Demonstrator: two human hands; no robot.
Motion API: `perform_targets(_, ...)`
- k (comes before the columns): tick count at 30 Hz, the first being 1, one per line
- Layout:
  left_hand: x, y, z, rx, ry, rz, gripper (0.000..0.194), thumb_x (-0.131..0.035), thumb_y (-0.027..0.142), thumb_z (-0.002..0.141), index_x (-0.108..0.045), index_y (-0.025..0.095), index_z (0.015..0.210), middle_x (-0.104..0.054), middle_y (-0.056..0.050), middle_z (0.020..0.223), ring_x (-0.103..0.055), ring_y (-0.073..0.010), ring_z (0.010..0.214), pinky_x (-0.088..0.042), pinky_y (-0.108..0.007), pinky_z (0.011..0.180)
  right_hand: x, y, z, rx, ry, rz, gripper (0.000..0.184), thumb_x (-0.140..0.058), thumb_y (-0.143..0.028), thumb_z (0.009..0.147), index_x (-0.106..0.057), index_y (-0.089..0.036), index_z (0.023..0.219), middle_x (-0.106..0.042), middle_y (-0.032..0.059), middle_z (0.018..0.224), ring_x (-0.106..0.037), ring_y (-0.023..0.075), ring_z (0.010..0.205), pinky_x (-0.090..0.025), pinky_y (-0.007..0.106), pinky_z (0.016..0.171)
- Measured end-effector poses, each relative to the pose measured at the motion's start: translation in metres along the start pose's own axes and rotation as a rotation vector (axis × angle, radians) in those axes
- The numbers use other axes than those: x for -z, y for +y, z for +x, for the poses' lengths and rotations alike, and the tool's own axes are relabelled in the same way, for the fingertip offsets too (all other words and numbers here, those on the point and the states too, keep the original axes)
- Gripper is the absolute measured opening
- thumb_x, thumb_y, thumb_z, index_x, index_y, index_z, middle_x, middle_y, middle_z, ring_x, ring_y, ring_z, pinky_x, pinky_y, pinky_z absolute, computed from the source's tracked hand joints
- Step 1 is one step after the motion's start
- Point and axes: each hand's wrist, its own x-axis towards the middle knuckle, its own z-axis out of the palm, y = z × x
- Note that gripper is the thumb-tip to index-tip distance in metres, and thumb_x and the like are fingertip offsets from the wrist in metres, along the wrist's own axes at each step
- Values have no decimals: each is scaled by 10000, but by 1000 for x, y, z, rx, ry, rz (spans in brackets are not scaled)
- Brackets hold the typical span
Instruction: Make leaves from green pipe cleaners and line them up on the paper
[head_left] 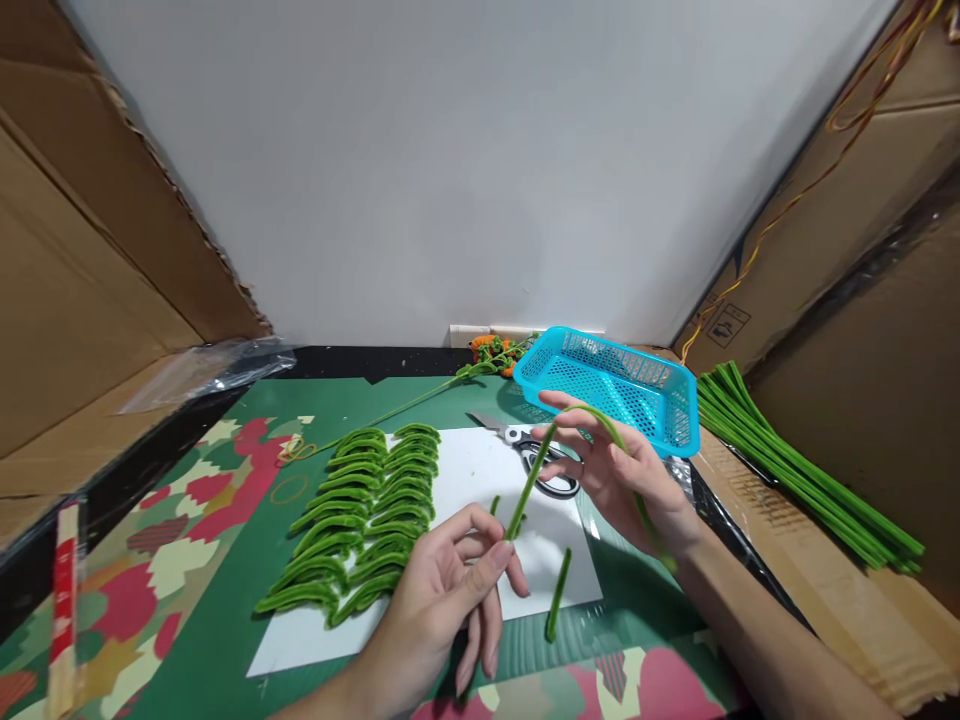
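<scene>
A long green pipe cleaner [533, 474] arches between my two hands above the white paper [469, 465]. Its lower left end is pinched between the thumb and index finger of my left hand [446, 585]. My right hand [619, 475] holds the bend, with the strand running over the fingers, past the thumb and down by the wrist. Two columns of bent green pipe cleaner pieces [367, 520] lie on the paper, left of my left hand. A short straight green piece [559, 595] rests below my right hand. Black-handled scissors [517, 437] lie behind that hand, partly covered by its fingers.
A blue plastic basket [694, 400] stands at the back right, beside orange and green pipe cleaner flowers [491, 350]. A bundle of long green pipe cleaners [810, 470] lies on cardboard at right. Cardboard walls flank the green mat [217, 560]. A red-wrapped stick pack [65, 590] is far left.
</scene>
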Motion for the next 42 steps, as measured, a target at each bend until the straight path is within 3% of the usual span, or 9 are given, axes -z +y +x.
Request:
perform_targets(7, 1, -1, 0, 38, -27, 45, 358, -736, 480, 964, -538, 182, 944, -761, -46, 951, -677, -95, 387, -414, -98, 291, -5, 6, 3, -47, 80, 49, 553, -367, -632, 1084, -782, -300, 1239, -658, 80, 1391, -629, 269, 1176, -551, 419, 939)
perform_targets(12, -1, 0, 0, 65, -37, 82, 348, -735, 469, 966, -582, 159, 932, -769, -65, 960, -705, -113, 416, -431, -104, 302, -12, 18, 0, -57, 170, 80, 333, -636, -551, 1010, -788, -331, 1209, -703, 54, 1291, -621, 228, 1129, -528, 371, 959)
perform_targets(18, 0, -1, -1, 67, -48, 92, 345, -732, 465, 969, -589, 155, 926, -748, -33, 822, -694, -115, 407, -417, -100, 303, -11, 31, 2, -86, 258, 251, 301, -857, -512, 860, -806, -355, 1111, -732, 14, 1077, -678, 175, 944, -560, 354, 933)
perform_targets(26, 0, 1, 0, 58, -38, 77, 349, -717, 475, 975, -606, 149, 916, -777, -75, 925, -672, -90, 398, -427, -105, 312, -6, 33, 4, -81, 278, 225, 243, -887, -453, 841, -818, -308, 1024, -744, 18, 1026, -691, 153, 836, -596, 361, 864)
perform_targets(31, 0, 2, 0, 72, -51, 74, 348, -641, 478, 1020, -595, 158, 891, -722, -31, 651, -638, -104, 367, -432, -107, 321, -6, 34, 7, -88, 282, 203, 237, -893, -445, 830, -823, -297, 1002, -730, 13, 1009, -726, 159, 787, -627, 352, 782)
perform_targets(35, -1, 3, 0, 94, -38, 32, 349, -666, 506, 993, -613, 161, 993, -777, -72, 760, -659, -127, 371, -437, -128, 305, -5, 36, 7, -100, 306, 174, 275, -924, -452, 786, -828, -280, 978, -738, 19, 981, -753, 170, 794, -628, 332, 771)
perform_targets(37, -1, 3, 1, 104, -38, 47, 374, -681, 512, 984, -630, 148, 1054, -764, -63, 695, -626, -114, 339, -412, -115, 298, -6, 36, 7, -101, 312, 153, 284, -927, -448, 782, -831, -274, 984, -747, 19, 983, -761, 163, 775, -619, 312, 758)
perform_targets(39, -1, 2, 1, 117, -47, 81, 403, -696, 524, 973, -661, 126, 1027, -751, -62, 666, -606, -100, 325, -398, -108, 297, -7, 36, 6, -96, 311, 137, 275, -925, -437, 788, -834, -271, 987, -754, 14, 981, -768, 151, 753, -600, 283, 739)
perform_targets(42, 0, 0, 1, 129, -47, 128, 420, -766, 527, 916, -702, 113, 950, -790, -106, 820, -659, -113, 378, -430, -128, 309, -8, 35, 7, -85, 300, 133, 254, -922, -427, 796, -836, -269, 975, -757, 5, 971, -774, 139, 742, -573, 253, 721)
